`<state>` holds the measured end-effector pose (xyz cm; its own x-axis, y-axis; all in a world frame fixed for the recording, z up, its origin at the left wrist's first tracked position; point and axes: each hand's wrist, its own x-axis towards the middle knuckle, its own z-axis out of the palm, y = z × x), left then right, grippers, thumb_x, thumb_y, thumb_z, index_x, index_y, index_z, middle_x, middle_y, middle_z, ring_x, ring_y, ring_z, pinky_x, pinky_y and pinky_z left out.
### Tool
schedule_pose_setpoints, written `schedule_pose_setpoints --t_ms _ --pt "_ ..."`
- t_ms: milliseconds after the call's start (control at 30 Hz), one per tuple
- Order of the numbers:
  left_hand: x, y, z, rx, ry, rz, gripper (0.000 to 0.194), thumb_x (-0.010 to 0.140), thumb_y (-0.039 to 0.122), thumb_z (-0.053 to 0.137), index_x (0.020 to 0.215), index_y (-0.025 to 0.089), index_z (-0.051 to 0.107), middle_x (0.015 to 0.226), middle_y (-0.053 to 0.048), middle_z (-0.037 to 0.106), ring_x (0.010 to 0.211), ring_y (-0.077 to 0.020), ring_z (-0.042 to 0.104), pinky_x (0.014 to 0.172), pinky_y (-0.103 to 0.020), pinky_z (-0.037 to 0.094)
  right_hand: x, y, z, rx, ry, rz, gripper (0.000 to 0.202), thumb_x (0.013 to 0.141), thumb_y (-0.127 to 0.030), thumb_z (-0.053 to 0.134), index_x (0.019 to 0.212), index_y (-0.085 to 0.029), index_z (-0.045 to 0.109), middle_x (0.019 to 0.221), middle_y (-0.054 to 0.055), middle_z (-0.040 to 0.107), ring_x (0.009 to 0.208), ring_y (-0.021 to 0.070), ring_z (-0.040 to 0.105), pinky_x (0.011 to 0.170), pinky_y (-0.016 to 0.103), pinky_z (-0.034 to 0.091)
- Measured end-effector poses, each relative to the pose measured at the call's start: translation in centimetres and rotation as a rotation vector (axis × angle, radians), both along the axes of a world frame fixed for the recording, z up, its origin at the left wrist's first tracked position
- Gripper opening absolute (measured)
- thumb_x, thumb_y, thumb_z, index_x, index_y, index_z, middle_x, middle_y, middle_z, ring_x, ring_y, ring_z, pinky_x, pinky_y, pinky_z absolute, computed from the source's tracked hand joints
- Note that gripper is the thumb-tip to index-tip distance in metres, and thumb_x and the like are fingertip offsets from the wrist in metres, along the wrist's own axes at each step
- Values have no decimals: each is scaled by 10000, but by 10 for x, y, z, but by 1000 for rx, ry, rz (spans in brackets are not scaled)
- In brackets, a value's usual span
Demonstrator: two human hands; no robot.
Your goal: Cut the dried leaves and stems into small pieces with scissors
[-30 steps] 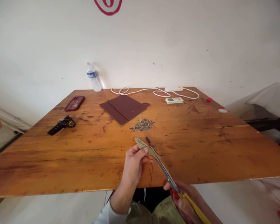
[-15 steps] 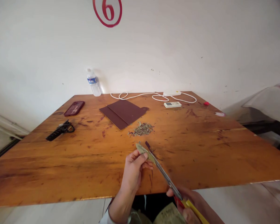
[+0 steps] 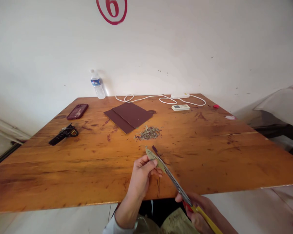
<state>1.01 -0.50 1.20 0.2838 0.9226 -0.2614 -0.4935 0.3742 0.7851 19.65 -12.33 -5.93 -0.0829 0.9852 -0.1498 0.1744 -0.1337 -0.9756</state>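
Note:
Near the table's front edge, my left hand (image 3: 141, 174) pinches a small greenish paper piece (image 3: 151, 156) with dark drawn lines between thumb and fingers. My right hand (image 3: 197, 211) is wrapped round the red and yellow handles of long scissors (image 3: 177, 186). The scissor blades point up and left and lie along the right edge of the paper piece. Just beyond the hands is a pile of thin clippings (image 3: 148, 133). A dark scrap (image 3: 154, 149) lies by the blade tips.
Dark red sheets (image 3: 129, 117) lie behind the clippings. On the left are a red phone (image 3: 77, 111) and a black object (image 3: 63, 134). A bottle (image 3: 97, 85), white cable (image 3: 146, 97) and white remote-like device (image 3: 180, 107) are near the wall.
My left hand and the paper piece have shifted slightly right. The scissors still lie along the paper's edge. The camera view has tilted slightly.

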Motion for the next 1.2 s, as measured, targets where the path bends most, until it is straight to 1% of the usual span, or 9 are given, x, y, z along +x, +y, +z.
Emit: schedule_pose_setpoints --t_ms 133,233,400,500,633,733,867,1067,1200 --pt "1 1 1 6 -9 -20 166 590 243 789 596 127 670 498 -35 644 422 -112 579 442 -209 499 2 0 17 25 -43 19 537 727 -710 640 892 -208 737 595 -24 385 520 148 376 477 255 407" --pt "1 1 1 4 -16 -34 176 593 249 790 594 127 663 501 -41 650 426 -116 584 445 -210 499 1 -1 23 17 -36 21 581 727 -750 596 895 -206 717 595 -25 391 517 148 370 486 259 411" --pt "-1 1 -2 4 -11 -29 187 596 254 798 601 133 656 500 -21 639 425 -114 579 452 -221 509 -1 -2 17 -49 -13 61 659 702 -817 553 917 -206 672 611 -48 335 536 133 298 509 264 353" --pt "-1 1 -3 27 11 -43 180 613 261 793 615 125 674 517 -22 645 438 -109 580 461 -220 513 -2 0 13 -58 -8 31 692 662 -829 585 959 -215 704 634 -41 339 560 138 279 519 269 333" --pt "0 -1 -2 27 3 -63 183 593 255 803 607 117 683 522 -23 647 431 -102 574 455 -214 511 -3 3 5 -111 -45 -46 613 673 -778 638 916 -224 738 622 -36 349 555 139 312 511 261 342" --pt "-1 -1 -2 16 -17 -70 177 603 248 801 625 112 690 527 -24 649 435 -104 582 461 -217 518 0 3 0 -36 -90 -18 554 688 -727 660 895 -218 735 581 -47 331 516 128 304 500 262 357" --pt "-3 -2 -5 2 -37 -90 159 624 230 791 639 114 683 523 -21 649 439 -115 602 466 -220 526 3 2 6 4 -88 44 554 721 -721 631 921 -208 700 589 -60 292 515 120 256 499 262 342" --pt "-2 -1 -4 -22 -34 -112 202 597 255 806 620 115 662 510 -26 642 424 -123 593 456 -236 533 4 2 16 -27 -69 81 585 735 -744 606 957 -207 670 639 -52 320 566 133 270 527 270 313" --pt "0 0 -2 34 28 -20 212 634 301 792 656 125 676 562 -6 642 479 -117 597 486 -239 547 6 3 16 -94 -46 111 531 758 -707 615 966 -220 659 669 -40 374 589 142 326 559 269 352"
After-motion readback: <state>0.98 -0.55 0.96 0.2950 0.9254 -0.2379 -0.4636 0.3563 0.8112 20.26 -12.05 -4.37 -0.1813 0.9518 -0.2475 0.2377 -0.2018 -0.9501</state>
